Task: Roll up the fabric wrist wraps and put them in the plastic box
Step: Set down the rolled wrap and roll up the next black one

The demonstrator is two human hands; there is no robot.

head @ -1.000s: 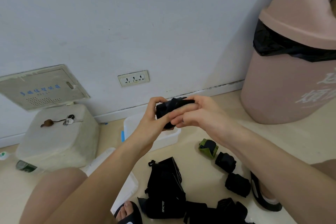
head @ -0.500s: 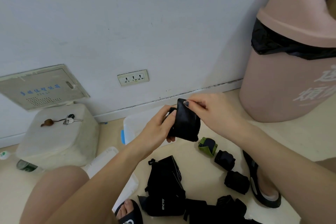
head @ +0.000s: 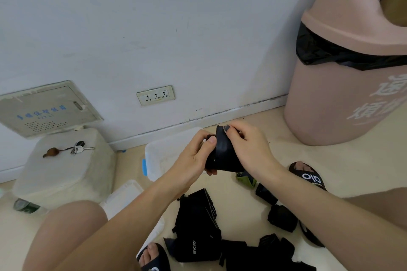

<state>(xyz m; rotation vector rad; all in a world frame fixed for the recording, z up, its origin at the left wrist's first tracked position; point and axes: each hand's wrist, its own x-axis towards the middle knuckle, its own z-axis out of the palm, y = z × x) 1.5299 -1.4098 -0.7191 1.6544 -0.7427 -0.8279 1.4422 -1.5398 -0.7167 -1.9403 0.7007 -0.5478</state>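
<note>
- Left hand (head: pixel 193 158) grips a black wrap (head: pixel 222 156), fingers curled round it.
- Right hand (head: pixel 248 147) pinches the wrap's top edge.
- The wrap is held above the box (head: pixel 158 156) on the floor.

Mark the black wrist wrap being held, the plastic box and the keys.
black wrist wrap (head: pixel 222 156): head view, on the fabric between both hands.
plastic box (head: pixel 167 149): head view, on its bare translucent top.
keys (head: pixel 77 149): head view, on the metal key bunch.
</note>
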